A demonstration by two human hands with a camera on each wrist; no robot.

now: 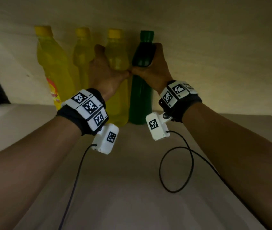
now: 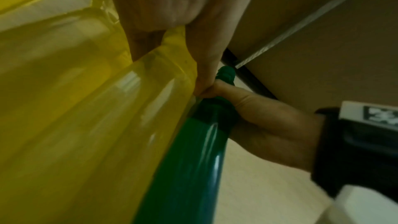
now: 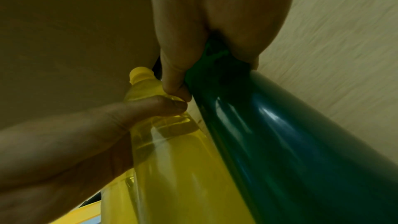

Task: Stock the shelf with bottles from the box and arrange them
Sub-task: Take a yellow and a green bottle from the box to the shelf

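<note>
A: Where are your hands just now?

B: Your left hand (image 1: 106, 70) is wrapped round the upper part of a yellow bottle (image 1: 117, 90); your right hand (image 1: 155, 67) is wrapped round the shoulder of the green bottle (image 1: 141, 100); both grasp firmly, and the two thumbs meet in the narrow gap between the bottles.

A: And the bottles themselves?

B: Both stand upright on the shelf (image 1: 215, 123), side by side and touching or nearly so; the green one is on the right end of the row, its green cap (image 1: 147, 36) close under the board above; the yellow one you hold has a yellow cap (image 1: 114, 33).

A: What else is in that row?

B: Two more yellow bottles to your left; the nearer (image 1: 82, 58) stands farther back against the wall; the far-left bottle (image 1: 54, 67) carries a red and orange label low on its body, whose print is too blurred to read.

A: What do the wrist views add?

B: From the left wrist, the yellow body (image 2: 96, 125) fills the picture beside the green one (image 2: 193, 159); from the right wrist, your thumb (image 3: 172, 74) presses the green bottle's neck (image 3: 215, 67).
</note>
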